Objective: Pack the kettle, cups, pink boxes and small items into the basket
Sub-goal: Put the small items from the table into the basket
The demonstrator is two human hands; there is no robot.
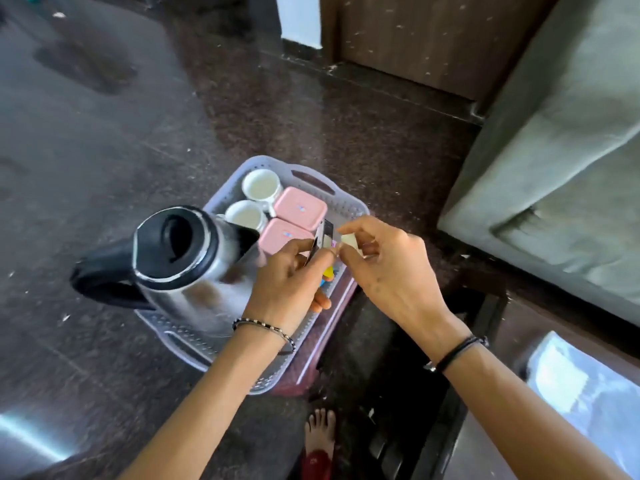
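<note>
Basket, kettle, cups, pink boxes inside

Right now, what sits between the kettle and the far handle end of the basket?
In the head view, two white cups and two pink boxes fill that stretch between the kettle and the basket handle.

The near right part of the basket is hidden by both hands. The kettle is motion-blurred. Small packets under the left hand cannot be identified.
</note>
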